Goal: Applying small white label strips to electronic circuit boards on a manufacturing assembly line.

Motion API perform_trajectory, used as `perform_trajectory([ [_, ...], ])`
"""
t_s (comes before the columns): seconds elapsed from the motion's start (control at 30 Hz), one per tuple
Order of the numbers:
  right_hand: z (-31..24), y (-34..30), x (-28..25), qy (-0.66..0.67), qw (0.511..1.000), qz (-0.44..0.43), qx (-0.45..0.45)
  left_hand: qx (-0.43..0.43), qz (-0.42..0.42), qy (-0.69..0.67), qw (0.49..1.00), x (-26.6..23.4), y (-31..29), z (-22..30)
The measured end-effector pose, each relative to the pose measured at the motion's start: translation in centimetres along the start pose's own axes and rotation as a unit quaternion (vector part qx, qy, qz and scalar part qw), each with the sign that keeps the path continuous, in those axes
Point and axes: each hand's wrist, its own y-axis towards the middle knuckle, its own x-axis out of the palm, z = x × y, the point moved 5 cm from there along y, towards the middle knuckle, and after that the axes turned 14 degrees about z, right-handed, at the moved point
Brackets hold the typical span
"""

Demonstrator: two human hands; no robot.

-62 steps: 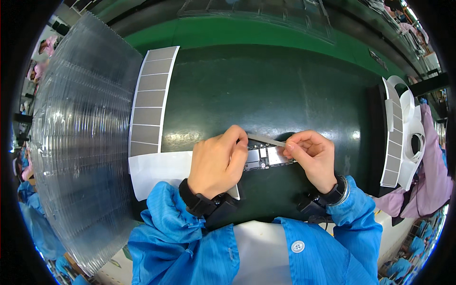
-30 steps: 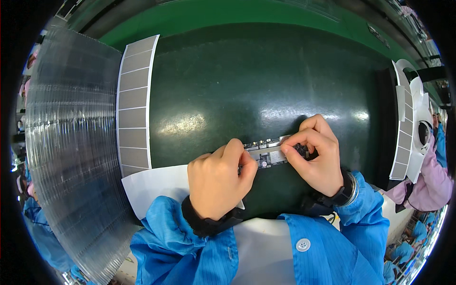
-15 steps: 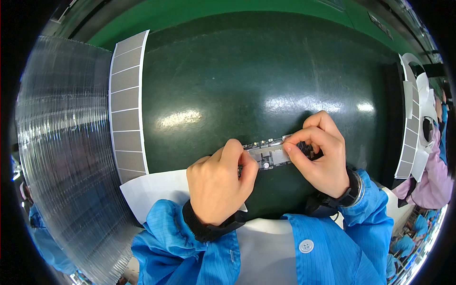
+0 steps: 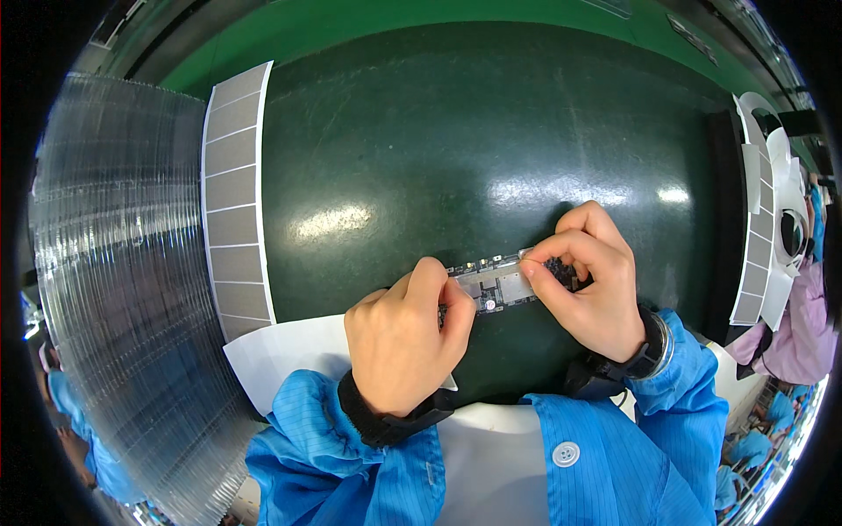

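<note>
A narrow circuit board (image 4: 513, 291) with silver metal shields and small parts lies on the dark green mat in front of me. A thin, pale grey strip (image 4: 485, 277) stretches along the board's upper side, between my two hands. My left hand (image 4: 405, 337) is closed, thumb and forefinger pinching the strip's left end and covering the board's left end. At the strip's right end, my right hand (image 4: 592, 285) pinches it between thumb and forefinger, its other fingers curled over the board's right part. Whether the strip touches the board all along, I cannot tell.
A sheet of grey rectangular labels (image 4: 234, 207) runs down the mat's left side, beside a tall stack of clear ribbed plastic (image 4: 123, 254). White paper (image 4: 294, 351) lies by my left wrist. Another label sheet (image 4: 756, 237) stands at the right edge, near a person's pink sleeve (image 4: 794, 337).
Both hands keep the same pinch on the strip. My right hand sits a hair farther left and up, and the board has barely moved.
</note>
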Motion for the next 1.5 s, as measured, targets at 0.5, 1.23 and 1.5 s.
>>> perform_trajectory([
  [0.5, 0.0, 0.0, 0.1, 0.016, 1.0, 0.011, -0.005, 0.017, 0.01, 0.005, 1.0, 0.0, 0.0, 0.2],
  [1.23, 0.0, -0.3, 0.1, 0.014, 0.999, 0.033, -0.028, -0.028, -0.019, 0.08, 0.996, -0.5, -0.2, 0.1],
  [1.5, 0.2, -0.2, -0.2, 0.018, 0.999, 0.008, -0.037, -0.028, 0.019, 0.075, 0.997, -1.6, 0.6, -1.3],
])
